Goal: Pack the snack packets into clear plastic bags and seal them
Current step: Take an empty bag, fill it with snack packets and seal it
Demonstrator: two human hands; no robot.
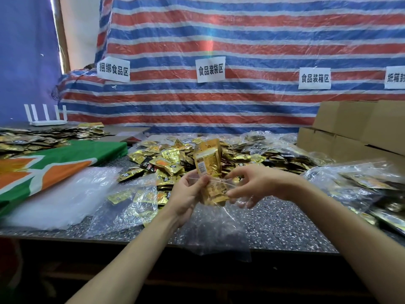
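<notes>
**One bag half loaded, a heap left to pack**

The loose heap [175,159] of gold and black snack packets in the middle of the speckled table [285,224] serves as the marker here. Far to the left of it lies a flat spread of packets [32,139], and nearer on that side a green and orange cloth [54,167]. A pile of empty bags [65,194] sits to the heap's front left, none of them used yet. Just in front of the heap lies one filled bag [131,202]; whether it is sealed cannot be told.

Directly in front of the heap, the left hand [186,198] grips the clear bag [219,194] from its side, thumb across the film. A stack of gold packets [208,163] stands in the bag's mouth, lower half inside and upper half above the rim. The right hand [258,183] pinches the opposite edge of the mouth, holding it apart. This bag is being loaded and is not sealed.

To the right of the heap are more filled bags [361,187], and behind them cardboard boxes [361,126]. Judging by the heap's size, most of the packing remains.
</notes>
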